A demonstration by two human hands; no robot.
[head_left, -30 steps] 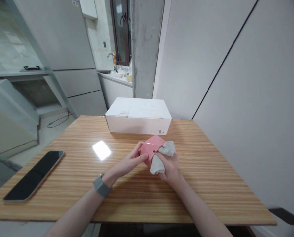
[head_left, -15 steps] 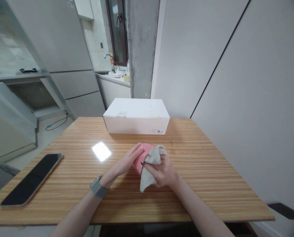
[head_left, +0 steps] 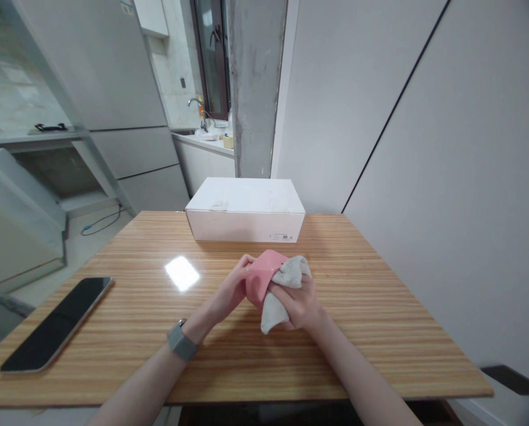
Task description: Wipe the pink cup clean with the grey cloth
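A smooth pink object [head_left: 261,277], perhaps a bowl or small container, is tilted between my two hands above the table; its exact kind does not show. My left hand [head_left: 232,289], with a grey watch on the wrist, grips its left side, the fingers partly hidden behind it. In my right hand [head_left: 300,305] a light grey cloth [head_left: 275,310] is bunched up and pressed against the pink object's right side. One end of the cloth hangs below the fingers, and another part sticks out above them.
Beyond my hands a white cardboard box [head_left: 247,225] stands on the wood-grain table [head_left: 371,331]. A black phone [head_left: 58,322] lies near the table's left edge. A pale wall [head_left: 446,177] rises along the right; a sink counter and cabinets are at the back left.
The pink object has turned and shifted slightly up and right, showing more of its surface. My left fingers moved from its top to its left side; my right hand moved slightly right with the cloth.
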